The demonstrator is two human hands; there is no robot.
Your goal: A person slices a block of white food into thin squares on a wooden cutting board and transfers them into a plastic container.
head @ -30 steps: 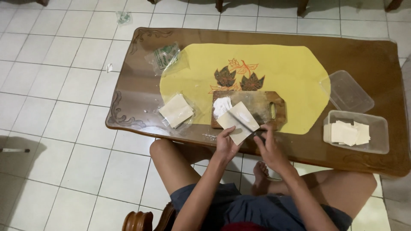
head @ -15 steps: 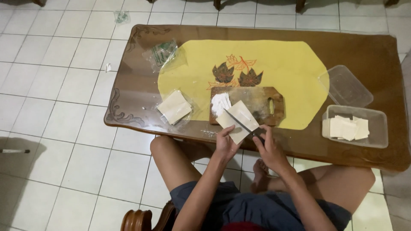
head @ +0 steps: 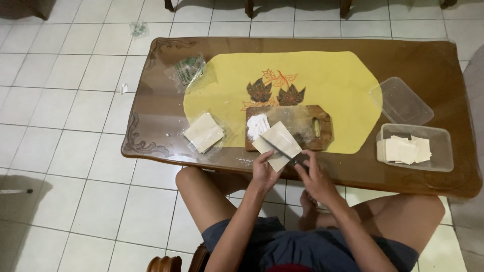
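Observation:
A pale square dough sheet (head: pixel 277 143) lies on a small wooden cutting board (head: pixel 302 123) near the table's front edge. My left hand (head: pixel 264 171) presses the sheet's near corner with its fingertips. My right hand (head: pixel 315 176) grips the dark handle of a knife (head: pixel 285 151), whose blade lies diagonally across the sheet. A patch of white flour (head: pixel 257 123) sits on the board's left end. Left of the board lies a stack of sheets (head: pixel 204 132) on clear plastic.
A brown table (head: pixel 433 65) carries a yellow mat with a leaf motif (head: pixel 327 75). A clear tub (head: pixel 441 146) with cut sheets stands at the right, its lid (head: pixel 401 100) behind it. A crumpled plastic bag (head: pixel 187 70) lies at the back left. White tiled floor surrounds.
Both hands stay on the sheet and knife in nearly the same place; only the view shifts slightly.

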